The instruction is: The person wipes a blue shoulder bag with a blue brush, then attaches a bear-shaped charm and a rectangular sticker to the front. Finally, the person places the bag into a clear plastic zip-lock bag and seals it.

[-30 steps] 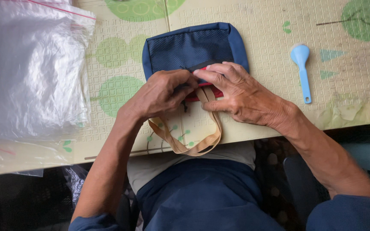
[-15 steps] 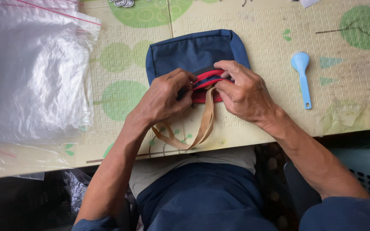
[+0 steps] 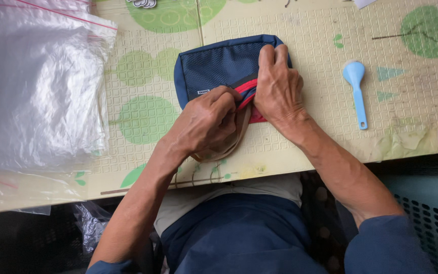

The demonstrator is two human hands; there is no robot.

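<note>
Head view shows the left hand (image 3: 206, 119) pinching the red trim of a navy fabric pouch (image 3: 219, 66) on the patterned mat (image 3: 310, 40), right hand (image 3: 278, 86) pressed flat, hiding its tan strap (image 3: 229, 147) partly.

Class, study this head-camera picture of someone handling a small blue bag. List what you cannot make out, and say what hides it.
- The navy bag's red-trimmed opening: covered by the left hand and right hand, head view.
- The tan strap: mostly hidden under the left hand.
- The clear plastic bags: cut off by the left and top edges.
- The small label on the bag: too small to make out.
- The teal basket: cut off at the right edge.
</note>
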